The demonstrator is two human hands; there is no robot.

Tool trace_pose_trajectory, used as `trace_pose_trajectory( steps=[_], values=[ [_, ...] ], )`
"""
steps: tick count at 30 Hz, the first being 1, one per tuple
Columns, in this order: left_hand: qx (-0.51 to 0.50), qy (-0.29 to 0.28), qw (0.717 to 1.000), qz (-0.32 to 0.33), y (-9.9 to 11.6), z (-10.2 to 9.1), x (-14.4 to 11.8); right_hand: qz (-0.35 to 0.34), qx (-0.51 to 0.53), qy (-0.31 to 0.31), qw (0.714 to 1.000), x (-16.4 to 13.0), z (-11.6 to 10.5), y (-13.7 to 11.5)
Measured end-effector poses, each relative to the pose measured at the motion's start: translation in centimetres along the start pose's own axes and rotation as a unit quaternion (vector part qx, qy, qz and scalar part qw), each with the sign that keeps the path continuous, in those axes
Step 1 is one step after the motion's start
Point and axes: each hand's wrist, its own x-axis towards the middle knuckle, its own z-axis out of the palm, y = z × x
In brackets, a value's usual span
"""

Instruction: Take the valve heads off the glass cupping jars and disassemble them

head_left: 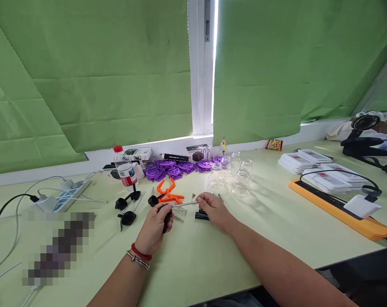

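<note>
My left hand is closed around a black plastic piece with a thin metal rod sticking out to the right. At the rod's far end, my right hand pinches with thumb and forefinger; whatever lies between them is too small to make out. Short black tubes lie beside the right hand, and a small spring is just behind it. Beyond the left hand sit an orange plastic clamp frame and loose screws. Black knobs on metal rods lie to the left.
Purple plastic parts are heaped at the back, near a red-capped bottle. Several clear glass jars stand right of them. Farther right are stacked white packets and an orange case. A power strip with cables lies left.
</note>
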Motion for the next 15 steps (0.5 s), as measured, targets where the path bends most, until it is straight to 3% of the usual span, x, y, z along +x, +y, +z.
trace_pose_trajectory(
  steps=[8,15],
  values=[
    [-0.004,-0.007,1.000,-0.005,-0.02,0.05,-0.07,-0.001,-0.059,0.001,0.998,-0.07,-0.06,-0.10],
    [-0.001,0.002,1.000,-0.004,0.14,0.09,-0.09,-0.016,-0.004,0.003,1.000,-0.22,0.02,-0.41]
  ],
)
